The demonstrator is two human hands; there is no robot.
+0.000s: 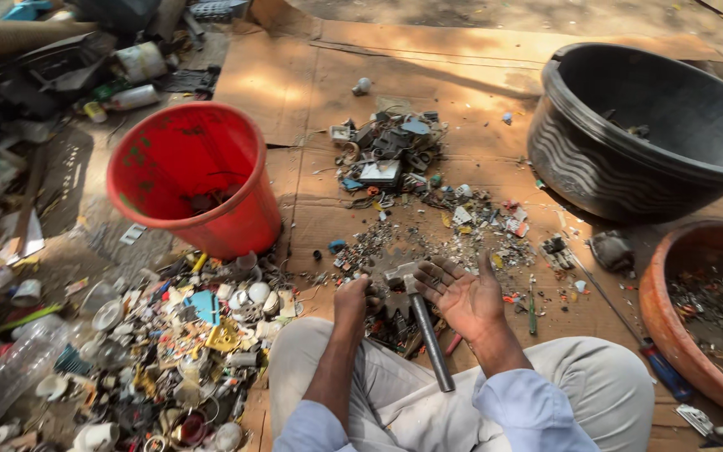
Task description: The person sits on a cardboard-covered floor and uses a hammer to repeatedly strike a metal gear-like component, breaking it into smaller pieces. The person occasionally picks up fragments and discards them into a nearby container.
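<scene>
Left hand [353, 300] fisted on scrap beside hammer [418, 316]; right hand [460, 295] open, fingers [430, 273] spread, above cardboard [328, 92].

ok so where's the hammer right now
In the head view, the hammer lies low in the centre on the cardboard, between the left hand and the open right hand.

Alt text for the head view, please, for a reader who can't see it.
A seated person's left hand and open right hand meet at a hammer over scrap bits on cardboard. A red bucket and a scrap pile lie left; a black tub and a brown bowl right.
</scene>
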